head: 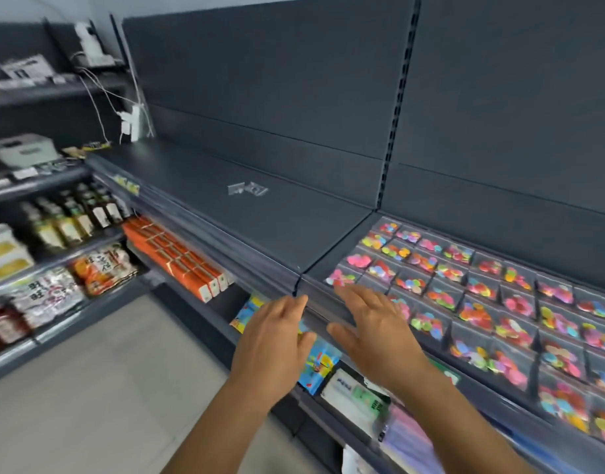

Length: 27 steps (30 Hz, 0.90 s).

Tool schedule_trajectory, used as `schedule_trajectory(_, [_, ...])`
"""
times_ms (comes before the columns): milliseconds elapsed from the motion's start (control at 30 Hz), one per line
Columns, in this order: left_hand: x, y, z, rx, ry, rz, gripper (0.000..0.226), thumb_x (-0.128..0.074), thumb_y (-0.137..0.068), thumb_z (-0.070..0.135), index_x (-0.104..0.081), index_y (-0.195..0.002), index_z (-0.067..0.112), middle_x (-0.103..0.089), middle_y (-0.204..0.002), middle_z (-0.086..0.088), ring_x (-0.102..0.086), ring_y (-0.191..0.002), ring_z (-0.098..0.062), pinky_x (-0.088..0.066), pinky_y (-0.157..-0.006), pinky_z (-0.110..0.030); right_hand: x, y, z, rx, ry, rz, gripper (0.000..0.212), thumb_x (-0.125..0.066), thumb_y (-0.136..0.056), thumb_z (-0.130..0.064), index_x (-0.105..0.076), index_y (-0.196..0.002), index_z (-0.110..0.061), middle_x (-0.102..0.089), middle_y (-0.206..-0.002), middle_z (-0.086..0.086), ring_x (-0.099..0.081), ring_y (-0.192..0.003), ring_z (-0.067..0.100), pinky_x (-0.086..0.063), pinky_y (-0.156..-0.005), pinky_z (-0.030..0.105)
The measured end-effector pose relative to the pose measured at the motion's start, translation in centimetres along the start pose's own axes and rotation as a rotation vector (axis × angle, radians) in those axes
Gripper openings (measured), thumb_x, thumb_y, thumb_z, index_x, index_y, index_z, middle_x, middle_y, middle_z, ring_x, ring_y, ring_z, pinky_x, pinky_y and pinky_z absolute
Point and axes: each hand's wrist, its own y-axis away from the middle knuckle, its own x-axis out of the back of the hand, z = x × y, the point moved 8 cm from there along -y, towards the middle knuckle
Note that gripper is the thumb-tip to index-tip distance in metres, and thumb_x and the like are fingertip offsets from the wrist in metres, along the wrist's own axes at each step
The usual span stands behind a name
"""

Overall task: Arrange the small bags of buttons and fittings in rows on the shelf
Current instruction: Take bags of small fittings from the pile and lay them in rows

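Dark shelf (314, 268) w/ button bags (441, 299): left hand (273, 340) & right hand (372, 323) splayed open, holding nothing.

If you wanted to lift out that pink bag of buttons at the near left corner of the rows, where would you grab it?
Probably by its left edge, coming from the bare shelf side. The pink bag lies flat, with other bags packed against its right and far sides, so only the left and front edges are free. The right hand hovers open just in front of it; a thumb-and-finger pinch should suit such a thin, limp packet.
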Motion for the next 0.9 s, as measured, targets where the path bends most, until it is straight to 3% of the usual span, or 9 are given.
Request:
schedule_trajectory(233, [1.1, -4.1, -8.6, 0.107, -0.017, 0.027, 0.058, -0.044, -0.097, 0.039, -0.024, -0.149, 0.024, -0.035, -0.149, 0.006, -0.028, -0.136, -0.013, -0.023, -0.112, -0.025, -3.9, -8.8, -3.8, 0.071, -0.025, -0.059, 0.060, -0.041, -0.095, -0.047, -0.021, -0.148, -0.027, -0.020, -0.155, -0.008, -0.017, -0.142, 0.013, -0.008, -0.117, 0.030])
schedule_trajectory(533, [2.7, -16.4, -17.3, 0.138, -0.040, 0.042, 0.059, -0.043, -0.097, 0.041, -0.021, -0.149, 0.024, -0.033, -0.151, 0.004, -0.027, -0.138, -0.013, -0.022, -0.112, -0.024, -5.8, -24.1, -5.8, 0.133, -0.060, -0.100, 0.061, -0.040, -0.095, -0.049, -0.021, -0.149, -0.026, -0.020, -0.156, -0.007, -0.016, -0.144, 0.013, -0.011, -0.117, 0.033])
schedule_trajectory(900, [1.7, -30.9, -25.1, 0.153, 0.007, -0.007, 0.058, -0.046, -0.097, 0.034, -0.024, -0.149, 0.020, -0.034, -0.151, -0.001, -0.030, -0.138, -0.019, -0.025, -0.113, -0.029, -7.2, -40.6, -5.1, 0.019, -0.071, -0.142, 0.062, -0.044, -0.096, -0.041, -0.018, -0.150, -0.021, -0.023, -0.156, -0.001, -0.020, -0.142, 0.021, -0.020, -0.117, 0.040])
